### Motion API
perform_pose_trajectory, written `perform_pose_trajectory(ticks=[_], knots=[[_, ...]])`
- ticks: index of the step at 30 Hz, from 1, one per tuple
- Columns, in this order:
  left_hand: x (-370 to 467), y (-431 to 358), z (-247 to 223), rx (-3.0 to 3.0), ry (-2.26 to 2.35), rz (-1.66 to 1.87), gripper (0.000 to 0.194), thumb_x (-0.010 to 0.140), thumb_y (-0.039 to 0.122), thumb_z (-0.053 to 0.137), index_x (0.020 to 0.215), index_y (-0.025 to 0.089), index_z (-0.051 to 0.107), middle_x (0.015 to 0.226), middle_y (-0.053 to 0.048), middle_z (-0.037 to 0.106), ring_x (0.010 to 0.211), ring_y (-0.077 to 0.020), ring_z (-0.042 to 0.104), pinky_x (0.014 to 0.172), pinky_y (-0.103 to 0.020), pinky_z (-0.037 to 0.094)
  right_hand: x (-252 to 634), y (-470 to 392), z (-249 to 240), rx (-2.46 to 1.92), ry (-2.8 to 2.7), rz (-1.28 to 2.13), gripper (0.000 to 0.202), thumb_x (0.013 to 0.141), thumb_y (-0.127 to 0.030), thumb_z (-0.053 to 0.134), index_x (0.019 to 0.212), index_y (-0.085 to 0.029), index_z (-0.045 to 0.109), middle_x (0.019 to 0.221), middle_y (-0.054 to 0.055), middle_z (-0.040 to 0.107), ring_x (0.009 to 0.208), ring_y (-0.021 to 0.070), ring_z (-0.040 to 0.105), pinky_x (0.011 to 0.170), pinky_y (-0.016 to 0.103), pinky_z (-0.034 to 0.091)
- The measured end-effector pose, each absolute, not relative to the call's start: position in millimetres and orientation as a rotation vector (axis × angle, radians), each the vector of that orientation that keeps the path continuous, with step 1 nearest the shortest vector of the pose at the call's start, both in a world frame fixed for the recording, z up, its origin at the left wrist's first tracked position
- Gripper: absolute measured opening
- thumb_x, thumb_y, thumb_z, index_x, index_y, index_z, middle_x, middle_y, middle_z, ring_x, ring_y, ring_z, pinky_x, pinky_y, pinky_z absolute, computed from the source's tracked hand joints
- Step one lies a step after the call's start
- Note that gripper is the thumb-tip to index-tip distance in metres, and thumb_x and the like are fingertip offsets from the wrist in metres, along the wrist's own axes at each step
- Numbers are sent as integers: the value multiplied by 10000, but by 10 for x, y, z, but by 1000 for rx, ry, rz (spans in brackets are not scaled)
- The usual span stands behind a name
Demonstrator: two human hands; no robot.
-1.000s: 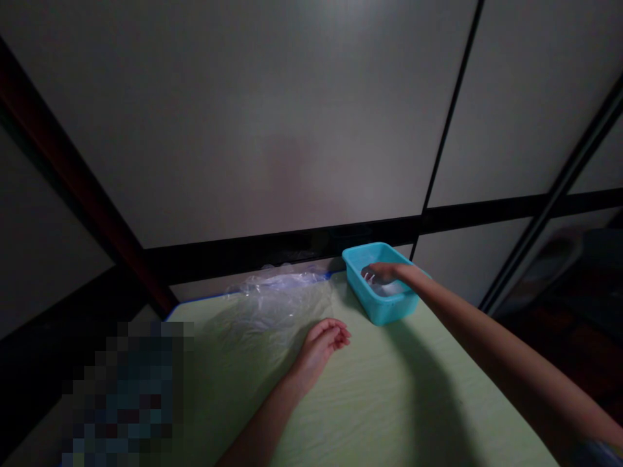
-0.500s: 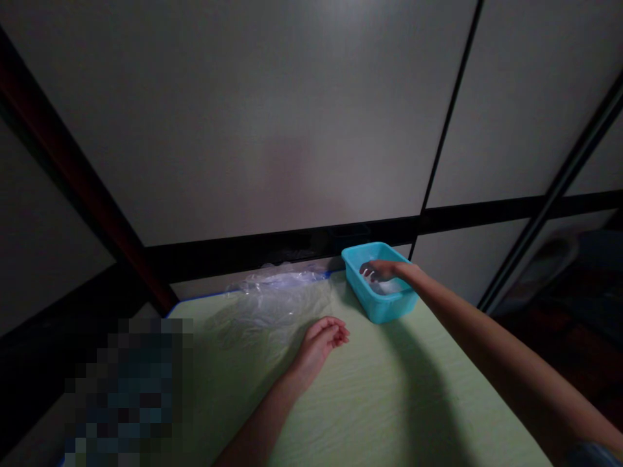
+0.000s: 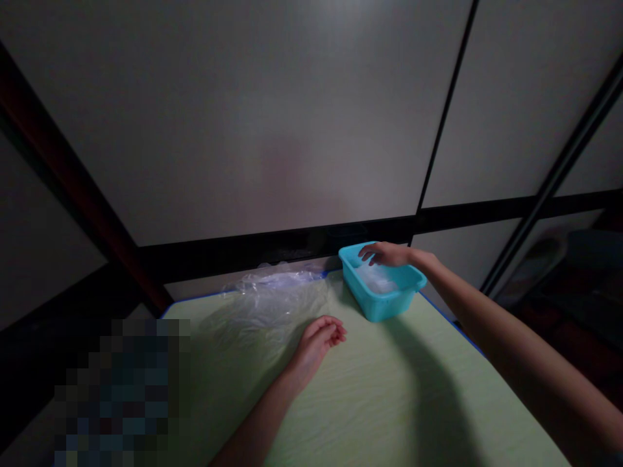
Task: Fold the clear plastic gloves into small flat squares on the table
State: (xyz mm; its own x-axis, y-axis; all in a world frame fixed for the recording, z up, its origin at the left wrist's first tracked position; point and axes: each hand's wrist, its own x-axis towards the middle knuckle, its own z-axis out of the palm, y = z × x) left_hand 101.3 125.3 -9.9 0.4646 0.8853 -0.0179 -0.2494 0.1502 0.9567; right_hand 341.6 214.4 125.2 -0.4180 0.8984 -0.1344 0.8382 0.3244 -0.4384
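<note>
Some clear plastic [image 3: 376, 280] lies in the blue tub [image 3: 392, 308], which sits at the back of the green worktop [image 3: 370, 389]. The right hand [image 3: 389, 254] is over the tub with its fingers spread, holding nothing I can see. This step looks like reaching at the tub; the next move calls for missing the rim. The left hand [image 3: 317, 342], loosely curled with nothing seen in it, is near a crumpled clear bag [image 3: 272, 299].
</note>
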Motion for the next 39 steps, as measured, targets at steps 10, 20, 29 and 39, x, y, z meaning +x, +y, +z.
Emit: perform_pose_trajectory(ticks=[10,20,29,39], knots=[[1048,1234,-77,1214,707,911,228,880,284,516,1055,139,540,1015,-60,581,823,-178,596,703,-359,500,3074,1514,1364,-1233,-2118,76,259,787,-15,366,939,-127,544,869,71,587,795,169,562,717,309,435],[581,851,261,1295,716,854,127,716,260,631,711,135,608,665,-21,632,610,-132,568,583,-234,401,2229,1037,745,-912,-2329,72,201,811,-71,397,895,-147,564,879,68,599,814,166,563,714,268,447],[201,595,141,1255,773,891,125,655,258,615,664,134,602,605,-25,630,555,-136,558,548,-237,388,1623,1513,259,-1086,-2414,90,238,858,-235,505,1064,-131,568,1201,123,504,1085,231,478,906,381,398],[134,566,53,1218,746,944,104,653,238,595,653,134,588,567,-12,612,536,-126,546,541,-226,388,1274,1726,84,-1188,-2418,76,272,879,-293,499,1112,-154,513,1134,81,519,963,201,541,805,404,459]])
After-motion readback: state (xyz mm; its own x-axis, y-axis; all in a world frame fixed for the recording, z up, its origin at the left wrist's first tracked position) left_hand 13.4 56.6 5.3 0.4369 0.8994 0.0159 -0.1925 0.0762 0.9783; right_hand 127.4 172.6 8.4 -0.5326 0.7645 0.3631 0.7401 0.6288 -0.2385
